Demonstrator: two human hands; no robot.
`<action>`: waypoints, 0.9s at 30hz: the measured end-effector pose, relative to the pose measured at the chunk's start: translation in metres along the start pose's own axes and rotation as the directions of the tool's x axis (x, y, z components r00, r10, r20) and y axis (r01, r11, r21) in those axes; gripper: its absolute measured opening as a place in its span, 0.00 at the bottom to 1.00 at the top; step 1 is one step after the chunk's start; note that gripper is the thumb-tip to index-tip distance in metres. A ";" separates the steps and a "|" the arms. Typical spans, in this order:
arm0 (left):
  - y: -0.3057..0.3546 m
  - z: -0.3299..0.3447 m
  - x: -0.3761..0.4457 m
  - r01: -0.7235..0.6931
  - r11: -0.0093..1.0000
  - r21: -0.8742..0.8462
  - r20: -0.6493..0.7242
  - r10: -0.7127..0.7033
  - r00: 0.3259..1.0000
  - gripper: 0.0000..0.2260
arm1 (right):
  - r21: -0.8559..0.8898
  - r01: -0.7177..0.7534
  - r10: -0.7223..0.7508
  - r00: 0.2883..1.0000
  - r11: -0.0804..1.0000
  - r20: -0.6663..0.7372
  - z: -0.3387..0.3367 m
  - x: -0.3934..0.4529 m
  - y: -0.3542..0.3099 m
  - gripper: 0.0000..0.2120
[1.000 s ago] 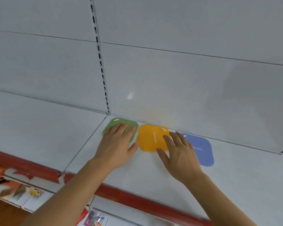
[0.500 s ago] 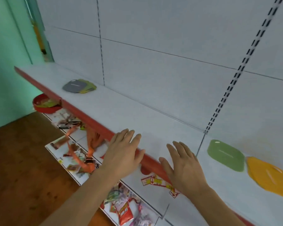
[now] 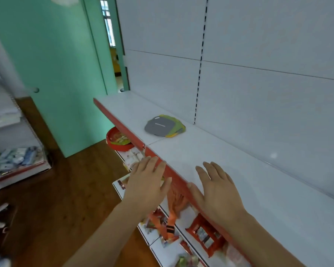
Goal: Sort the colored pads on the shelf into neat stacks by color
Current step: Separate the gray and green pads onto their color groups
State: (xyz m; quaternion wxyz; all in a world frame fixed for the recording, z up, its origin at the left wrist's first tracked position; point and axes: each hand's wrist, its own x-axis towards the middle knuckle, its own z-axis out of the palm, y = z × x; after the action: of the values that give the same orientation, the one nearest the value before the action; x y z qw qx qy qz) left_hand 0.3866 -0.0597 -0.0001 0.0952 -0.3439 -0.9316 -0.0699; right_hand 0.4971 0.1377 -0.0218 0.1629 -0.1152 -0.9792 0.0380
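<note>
A small pile of pads (image 3: 163, 126), grey on top of green and yellow, lies on the white shelf (image 3: 229, 170). Nearer along that shelf, the right hand (image 3: 217, 191) hovers over it and the left hand (image 3: 148, 183) over its red front edge, both with fingers spread and holding nothing.

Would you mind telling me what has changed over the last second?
The left hand lifted off the green pad and the right hand left the orange one; both travelled left along the shelf toward the mixed pile. Both hands stay open, holding nothing.
</note>
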 end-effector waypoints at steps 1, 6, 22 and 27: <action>-0.012 0.000 0.016 0.007 1.000 0.005 0.014 -0.007 1.000 0.32 | 0.011 0.004 -0.004 1.000 1.000 0.001 0.006 0.019 -0.005 0.31; -0.067 -0.001 0.094 0.053 0.998 0.020 -0.019 -0.052 0.998 0.30 | 0.039 0.040 -0.040 0.999 0.998 -0.002 0.032 0.113 -0.020 0.32; -0.170 0.079 0.324 -0.266 0.951 -0.159 0.025 0.273 0.962 0.31 | 0.007 -0.262 0.262 0.965 0.965 0.029 0.112 0.291 -0.013 0.23; -0.171 0.087 0.369 -0.434 0.887 -0.158 0.107 0.452 0.885 0.25 | 0.049 -0.421 0.420 0.907 0.906 0.013 0.113 0.307 -0.016 0.26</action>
State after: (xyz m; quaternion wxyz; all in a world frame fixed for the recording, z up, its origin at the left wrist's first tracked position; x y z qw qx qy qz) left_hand -0.0117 0.0601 -0.0127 0.0202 -0.5573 -0.8260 -0.0820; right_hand 0.1740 0.1908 -0.0313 0.1526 -0.3192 -0.9303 0.0971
